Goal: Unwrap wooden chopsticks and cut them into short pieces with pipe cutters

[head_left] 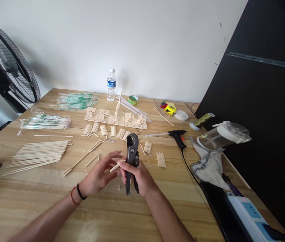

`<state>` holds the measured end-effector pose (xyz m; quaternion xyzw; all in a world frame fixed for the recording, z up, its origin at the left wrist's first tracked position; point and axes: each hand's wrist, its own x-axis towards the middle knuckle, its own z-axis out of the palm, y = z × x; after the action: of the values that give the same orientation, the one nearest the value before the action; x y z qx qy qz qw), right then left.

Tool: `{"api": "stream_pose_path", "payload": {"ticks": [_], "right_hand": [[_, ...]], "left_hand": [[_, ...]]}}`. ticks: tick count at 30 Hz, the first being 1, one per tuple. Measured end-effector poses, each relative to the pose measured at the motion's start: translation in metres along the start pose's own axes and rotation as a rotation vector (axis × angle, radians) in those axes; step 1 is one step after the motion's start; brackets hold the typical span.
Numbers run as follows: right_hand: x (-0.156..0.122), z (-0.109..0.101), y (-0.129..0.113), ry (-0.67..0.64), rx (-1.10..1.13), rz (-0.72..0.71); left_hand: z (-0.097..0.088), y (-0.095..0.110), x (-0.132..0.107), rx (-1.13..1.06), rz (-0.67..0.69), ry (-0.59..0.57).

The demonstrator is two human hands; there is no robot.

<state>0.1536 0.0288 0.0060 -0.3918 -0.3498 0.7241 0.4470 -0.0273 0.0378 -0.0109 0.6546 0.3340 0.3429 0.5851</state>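
My right hand (141, 176) is wrapped around a dark grey pipe cutter (132, 151), its curved jaw pointing away from me. Short pieces of wooden stick (116, 166) jut out by the right thumb, towards the left. My left hand (102, 174) is beside them, fingers apart and curved around their free end; whether it touches them I cannot tell. Beyond the hands lie small panels of joined sticks, one panel (161, 159) to the right. Behind them stands a stick model (109, 120) with a tall spire on a long base.
Loose sticks (38, 153) and bagged sticks (46, 121) lie at left, near a fan (8, 60). A water bottle (111, 87) stands at the back. To the right are a glue gun (179, 137), thread spool (203, 120), clear jug (220, 136), cloth (208, 164) and power strip (248, 211).
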Motion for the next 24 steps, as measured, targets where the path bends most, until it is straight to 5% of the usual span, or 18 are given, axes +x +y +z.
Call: {"api": "stream_pose_path", "payload": {"ticks": [9, 20, 24], "right_hand": [[0.001, -0.005, 0.002, 0.066, 0.026, -0.026], [0.0, -0.002, 0.0, 0.042, -0.006, 0.019], [0.0, -0.001, -0.001, 0.042, 0.001, 0.0]], "left_hand": [[-0.008, -0.009, 0.002, -0.017, -0.107, 0.099], [-0.001, 0.01, 0.0, -0.153, -0.051, -0.126], [-0.002, 0.004, 0.003, -0.194, -0.067, -0.093]]}}
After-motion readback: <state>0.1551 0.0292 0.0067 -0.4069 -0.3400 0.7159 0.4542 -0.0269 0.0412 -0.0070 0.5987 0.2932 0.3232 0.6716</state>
